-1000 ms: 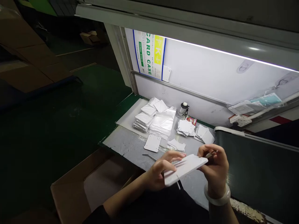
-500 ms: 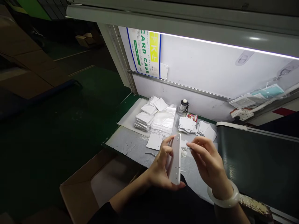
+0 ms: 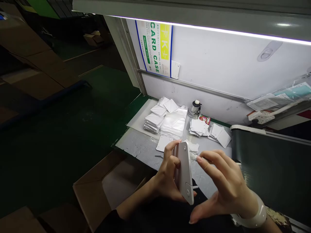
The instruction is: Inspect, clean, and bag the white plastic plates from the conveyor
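My left hand is closed around a white flat plastic card case, held upright on edge in front of me. My right hand hovers just right of the case, fingers apart and curved, with a thin metal tool lying under its fingers; whether the fingers grip it is unclear. A pale bangle sits on my right wrist. Behind the hands, on the grey bench top, lies a single white card case.
Stacks of white cases, clear bags and loose white pieces lie at the bench's back. A small bottle stands by the white wall. An open cardboard box sits below left. A dark conveyor runs at right.
The card case was flat between both hands, then turned upright in my left hand. My right hand let go and opened beside it. The view shifted slightly.
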The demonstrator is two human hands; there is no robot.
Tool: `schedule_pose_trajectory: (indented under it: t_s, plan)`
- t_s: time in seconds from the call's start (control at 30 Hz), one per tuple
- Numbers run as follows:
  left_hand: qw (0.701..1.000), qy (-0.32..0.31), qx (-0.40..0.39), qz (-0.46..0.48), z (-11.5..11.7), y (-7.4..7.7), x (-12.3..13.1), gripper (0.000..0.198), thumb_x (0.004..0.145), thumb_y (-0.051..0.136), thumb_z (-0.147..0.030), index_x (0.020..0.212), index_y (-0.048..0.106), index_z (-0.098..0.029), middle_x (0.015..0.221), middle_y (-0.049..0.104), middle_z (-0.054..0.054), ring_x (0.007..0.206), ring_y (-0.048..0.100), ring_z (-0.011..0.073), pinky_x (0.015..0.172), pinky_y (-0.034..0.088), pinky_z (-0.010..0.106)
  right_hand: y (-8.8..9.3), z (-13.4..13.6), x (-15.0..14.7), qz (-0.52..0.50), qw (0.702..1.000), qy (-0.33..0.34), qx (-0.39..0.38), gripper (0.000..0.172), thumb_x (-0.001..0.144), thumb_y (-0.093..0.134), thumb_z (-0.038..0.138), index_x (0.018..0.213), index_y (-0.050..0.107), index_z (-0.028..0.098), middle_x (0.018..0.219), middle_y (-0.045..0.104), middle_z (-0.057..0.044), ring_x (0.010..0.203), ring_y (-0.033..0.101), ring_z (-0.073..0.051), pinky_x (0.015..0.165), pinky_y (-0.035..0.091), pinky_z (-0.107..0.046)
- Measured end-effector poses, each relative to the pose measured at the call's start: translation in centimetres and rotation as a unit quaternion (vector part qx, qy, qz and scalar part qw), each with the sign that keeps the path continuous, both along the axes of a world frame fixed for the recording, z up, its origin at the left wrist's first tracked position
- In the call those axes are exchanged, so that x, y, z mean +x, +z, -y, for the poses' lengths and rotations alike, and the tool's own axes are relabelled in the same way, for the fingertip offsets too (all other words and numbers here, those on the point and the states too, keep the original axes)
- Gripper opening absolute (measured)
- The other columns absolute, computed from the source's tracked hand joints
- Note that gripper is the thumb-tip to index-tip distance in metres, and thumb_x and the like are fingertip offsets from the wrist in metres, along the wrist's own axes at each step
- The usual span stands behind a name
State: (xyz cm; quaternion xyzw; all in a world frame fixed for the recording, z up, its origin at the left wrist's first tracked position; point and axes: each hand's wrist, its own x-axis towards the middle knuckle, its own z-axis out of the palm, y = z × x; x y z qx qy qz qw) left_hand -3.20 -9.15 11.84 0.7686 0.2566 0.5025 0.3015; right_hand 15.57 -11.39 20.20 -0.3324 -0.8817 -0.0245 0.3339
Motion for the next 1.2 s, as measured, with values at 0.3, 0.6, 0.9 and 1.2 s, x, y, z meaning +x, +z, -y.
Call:
schedule_pose_trajectory:
  t_s: [0.3, 0.6, 0.9, 1.2]
  plan:
    - [0.999, 0.021, 0.038, -0.026, 0.3, 0.2, -0.2, 0.066, 0.055, 0.076, -0.048, 0.098, 0.035, -0.020, 0.139, 0.023, 0.022, 0.126, 0.033, 0.0425, 0.090, 0.041, 0.055, 0.0, -0.7, -0.1, 0.017, 1.000, -0.007, 0.005, 0.100, 0.054, 0.064, 0.080, 0.120, 0.048, 0.006, 0.096, 0.057, -0.017, 0.084, 0.056, -0.028, 0.069, 0.049, -0.044]
    - [0.999, 0.012, 0.021, -0.029, 0.3, -0.1, -0.4, 0.061, 0.054, 0.075, -0.042, 0.096, 0.035, -0.020, 0.138, 0.024, 0.022, 0.126, 0.036, 0.0414, 0.091, 0.041, 0.055, 0.0, -0.7, -0.1, 0.029, 0.999, 0.000, 0.043, 0.093, 0.056, 0.065, 0.078, 0.109, 0.056, 0.002, 0.089, 0.060, -0.018, 0.079, 0.057, -0.028, 0.062, 0.048, -0.041]
    - [0.999, 0.009, 0.020, -0.029, 0.0, 0.0, -0.4, 0.058, 0.053, 0.074, -0.039, 0.092, 0.035, -0.022, 0.138, 0.028, 0.020, 0.125, 0.037, 0.0401, 0.090, 0.042, 0.053, -0.3, 0.6, 0.1, 0.029, 0.997, 0.000, 0.067, 0.071, 0.061, 0.073, 0.065, 0.101, 0.060, 0.008, 0.084, 0.062, -0.014, 0.076, 0.057, -0.025, 0.060, 0.047, -0.035]
    - [0.999, 0.017, 0.017, -0.041, -0.1, 0.3, -0.7, 0.055, 0.054, 0.073, -0.038, 0.091, 0.035, -0.022, 0.135, 0.030, 0.019, 0.124, 0.037, 0.0413, 0.091, 0.041, 0.056, 0.0, 0.2, -0.1, 0.062, 0.993, -0.011, 0.103, 0.068, 0.067, 0.066, 0.067, 0.099, 0.062, 0.007, 0.082, 0.064, -0.016, 0.074, 0.060, -0.026, 0.057, 0.047, -0.036]
